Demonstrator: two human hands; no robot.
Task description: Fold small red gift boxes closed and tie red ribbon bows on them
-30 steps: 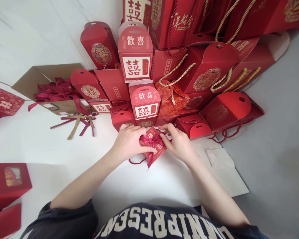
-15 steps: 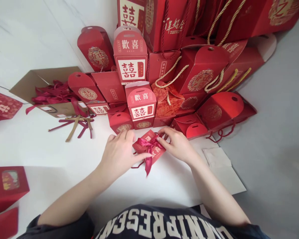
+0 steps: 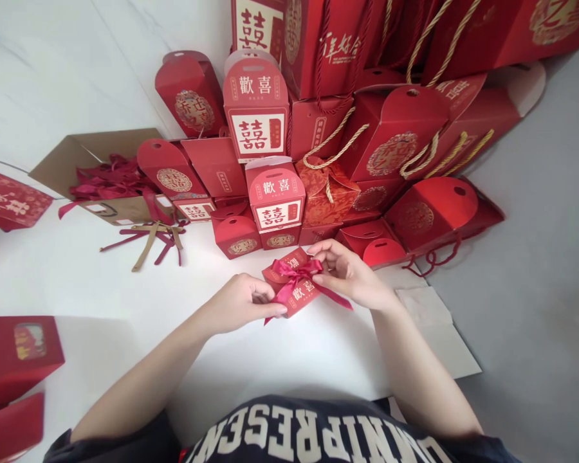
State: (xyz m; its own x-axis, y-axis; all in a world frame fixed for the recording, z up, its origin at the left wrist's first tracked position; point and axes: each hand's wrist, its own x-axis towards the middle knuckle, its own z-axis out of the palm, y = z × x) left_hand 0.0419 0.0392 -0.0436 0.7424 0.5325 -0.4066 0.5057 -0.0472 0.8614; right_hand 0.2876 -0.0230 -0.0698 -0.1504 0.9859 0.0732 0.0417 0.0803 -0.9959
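Pinching the ribbon tied in a bow over the small box, your left hand closes thumb and curled fingers on one tail at the near left edge, while your right hand grips the bow's right loop. The small box lies on the white table, before the stacked boxes. At left, an open cardboard carton contains a tangle of dark red ribbons; loose strips lie just beside it. The stacked boxes' contents are hidden, as are some of your left fingertips. A windowed red box and the large bags are cut off by the frame; the window's contents are hard to make out.
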